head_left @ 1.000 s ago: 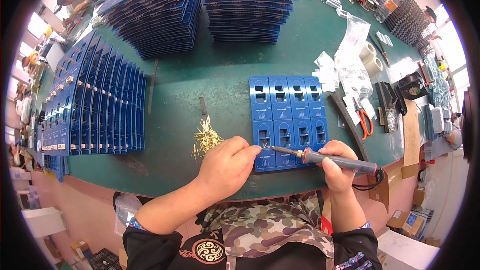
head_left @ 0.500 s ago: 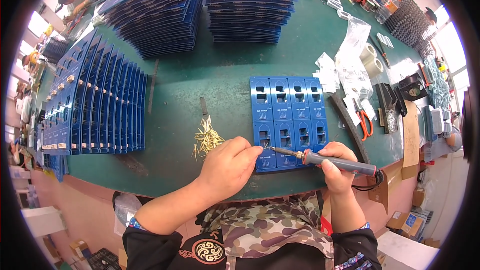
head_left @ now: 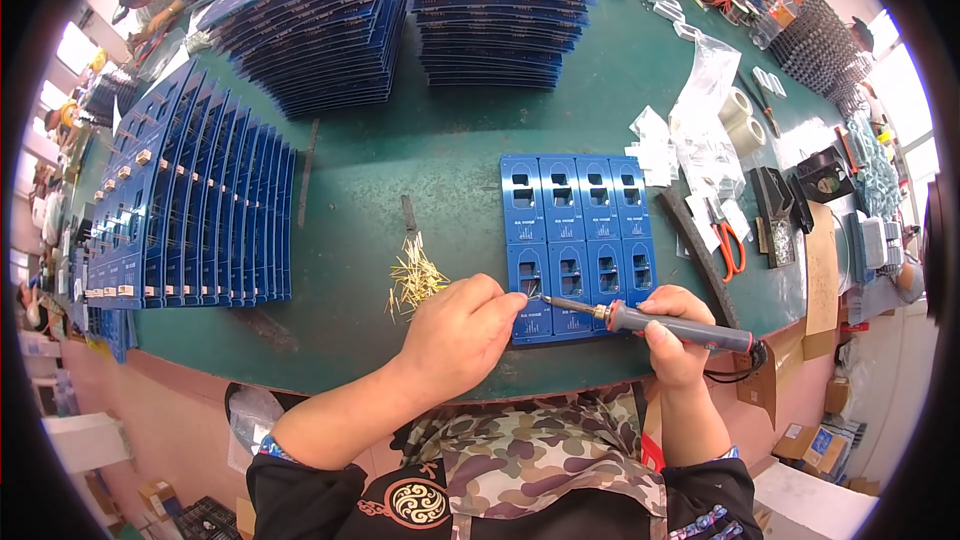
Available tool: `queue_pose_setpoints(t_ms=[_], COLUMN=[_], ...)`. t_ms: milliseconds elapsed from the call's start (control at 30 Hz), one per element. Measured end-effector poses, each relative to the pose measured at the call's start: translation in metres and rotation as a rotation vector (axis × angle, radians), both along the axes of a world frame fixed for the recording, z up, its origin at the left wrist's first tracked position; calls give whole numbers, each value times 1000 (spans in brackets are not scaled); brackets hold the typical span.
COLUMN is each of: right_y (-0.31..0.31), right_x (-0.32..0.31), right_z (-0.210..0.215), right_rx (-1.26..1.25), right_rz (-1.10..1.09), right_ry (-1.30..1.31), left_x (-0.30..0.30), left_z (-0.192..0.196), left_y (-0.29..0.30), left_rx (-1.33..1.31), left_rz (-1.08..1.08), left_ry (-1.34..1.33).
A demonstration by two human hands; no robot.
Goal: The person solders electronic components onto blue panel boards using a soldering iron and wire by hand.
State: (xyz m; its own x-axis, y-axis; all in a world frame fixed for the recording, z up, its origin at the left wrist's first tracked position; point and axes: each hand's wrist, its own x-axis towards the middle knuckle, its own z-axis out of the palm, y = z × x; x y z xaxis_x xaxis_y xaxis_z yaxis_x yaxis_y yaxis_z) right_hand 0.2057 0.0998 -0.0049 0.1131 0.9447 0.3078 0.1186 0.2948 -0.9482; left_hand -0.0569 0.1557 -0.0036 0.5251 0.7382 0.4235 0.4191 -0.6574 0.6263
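Note:
A blue circuit board panel (head_left: 562,225), divided into several rectangular sections with cut-outs, lies flat on the green table. My right hand (head_left: 678,340) is wrapped round the grey handle of a soldering iron (head_left: 720,336). Its tip points left and meets the board's near-left section, at the lower edge of a cut-out. Close beside that tip, my left hand (head_left: 455,335) is closed in a pinch over the board's left edge. What its fingertips hold is too small to name. A loose pile of thin yellowish pins (head_left: 415,278) sits just beyond my left hand.
Tall stacks of blue boards (head_left: 490,45) rise at the back, and a row of upright boards (head_left: 190,210) stands at left. On the right are orange-handled scissors (head_left: 732,250), a dark bar (head_left: 697,260), tape rolls (head_left: 742,120) and plastic bags (head_left: 705,100). Other people work farther off.

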Motion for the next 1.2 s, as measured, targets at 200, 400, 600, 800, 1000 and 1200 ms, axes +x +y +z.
queue_pose_setpoints(t_ms=[200, 400, 600, 800, 1000, 1200], right_y=[3, 4, 3, -13, -26, -26], right_x=[0, 0, 2, 4, -23, -19], right_z=[0, 0, 0, -1, 5, -2], right_rx=[44, 64, 98, -33, -55, -16], right_rz=[15, 27, 40, -59, 141, 104], right_ry=[-38, -82, -96, 286, 192, 113], left_x=[1, 1, 0, 1, 30, 48], left_z=[0, 1, 3, 15, 31, 28], left_y=[1, 1, 0, -8, -35, -33], left_rx=[21, 20, 15, -20, -135, -150], left_rz=[-10, -6, -9, -48, -210, -235], left_ry=[2, -1, -4, -99, -264, -259])
